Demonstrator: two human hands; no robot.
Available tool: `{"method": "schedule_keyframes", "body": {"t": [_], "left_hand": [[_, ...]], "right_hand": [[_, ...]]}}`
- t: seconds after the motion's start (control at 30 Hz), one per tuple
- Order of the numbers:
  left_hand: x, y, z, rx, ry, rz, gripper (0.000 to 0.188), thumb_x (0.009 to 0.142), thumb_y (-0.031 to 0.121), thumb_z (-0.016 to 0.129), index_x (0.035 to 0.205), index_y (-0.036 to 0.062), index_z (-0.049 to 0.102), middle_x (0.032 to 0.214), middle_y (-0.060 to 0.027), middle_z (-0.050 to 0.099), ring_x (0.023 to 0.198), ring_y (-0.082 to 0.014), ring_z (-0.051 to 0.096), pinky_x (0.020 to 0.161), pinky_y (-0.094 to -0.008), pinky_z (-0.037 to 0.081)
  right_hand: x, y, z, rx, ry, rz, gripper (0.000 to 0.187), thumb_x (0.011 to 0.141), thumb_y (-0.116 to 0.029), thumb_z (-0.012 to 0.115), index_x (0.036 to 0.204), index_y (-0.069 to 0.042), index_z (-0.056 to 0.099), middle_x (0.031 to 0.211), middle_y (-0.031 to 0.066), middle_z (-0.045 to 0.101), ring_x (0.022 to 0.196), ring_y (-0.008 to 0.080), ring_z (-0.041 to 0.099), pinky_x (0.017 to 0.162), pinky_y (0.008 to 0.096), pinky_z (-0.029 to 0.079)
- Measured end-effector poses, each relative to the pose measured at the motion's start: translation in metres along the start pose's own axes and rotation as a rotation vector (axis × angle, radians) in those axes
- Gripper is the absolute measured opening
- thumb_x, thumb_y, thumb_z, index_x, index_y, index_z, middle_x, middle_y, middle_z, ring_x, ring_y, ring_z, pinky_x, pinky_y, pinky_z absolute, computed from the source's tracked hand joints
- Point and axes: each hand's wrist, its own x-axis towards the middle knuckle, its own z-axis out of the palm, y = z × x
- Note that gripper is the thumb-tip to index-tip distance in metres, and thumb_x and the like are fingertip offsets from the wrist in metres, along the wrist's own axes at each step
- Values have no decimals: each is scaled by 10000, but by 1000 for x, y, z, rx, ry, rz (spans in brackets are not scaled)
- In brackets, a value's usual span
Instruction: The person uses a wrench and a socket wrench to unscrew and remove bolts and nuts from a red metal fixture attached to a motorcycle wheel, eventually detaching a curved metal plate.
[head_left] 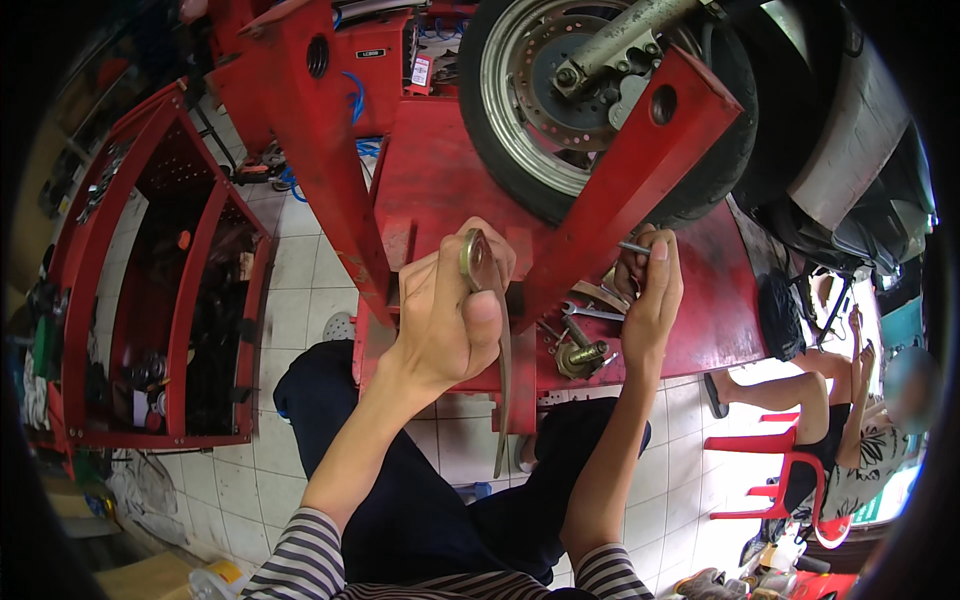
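My left hand [445, 320] is closed round a flat, curved metal arm [503, 390] with a round bushing at its upper end. The arm's thin tail hangs below my fist, in front of the red bench's near edge. My right hand [650, 295] pinches a thin metal rod [632, 247] between thumb and fingers, beside the right red upright [630, 190]. Just left of my right wrist, a greasy metal part with a threaded end [582, 357] lies on the bench, close to a wrench [597, 314].
The red bench [435, 160] carries a motorcycle's front wheel [505, 120] at the back. A left red upright [325, 150] leans in near my left hand. At left stands a red tool cart [180, 330]. A person sits on a red plastic chair [800, 470] at right.
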Motion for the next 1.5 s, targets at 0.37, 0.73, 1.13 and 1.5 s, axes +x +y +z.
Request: {"method": "schedule_keyframes", "body": {"t": [0.37,0.73,1.13,1.5], "left_hand": [[6,17,1,-106,31,-92,510,1041,475,253,917,0,391,776,-128,468,542,-146,481,482,-274,396],[10,26,-12,-212,40,-64,487,1051,451,240,945,-8,365,797,-121,451,494,-148,513,410,-245,371],[48,43,-7,-5,35,-71,168,1015,119,459,1081,-17,388,785,-229,552,689,-458,583,571,-446,464],[78,120,-28,-141,-7,-251,353,1037,282,458,972,-27,614,650,-56,620,480,-135,587,415,-271,424]], "right_hand": [[-14,-53,0,98,-122,-107,265,1038,-202,377,861,-17,447,753,37,416,607,67,302,528,232,253],[-62,-71,30,-6,-271,19,242,1033,-189,339,927,-6,456,855,107,543,704,142,447,679,298,406],[-105,-94,33,530,-157,696,372,1058,-354,271,1019,-33,453,865,109,575,542,108,440,407,237,326],[-72,-156,-13,136,-110,297,288,1055,-322,349,976,-77,479,808,3,512,542,25,339,435,200,276]]}}
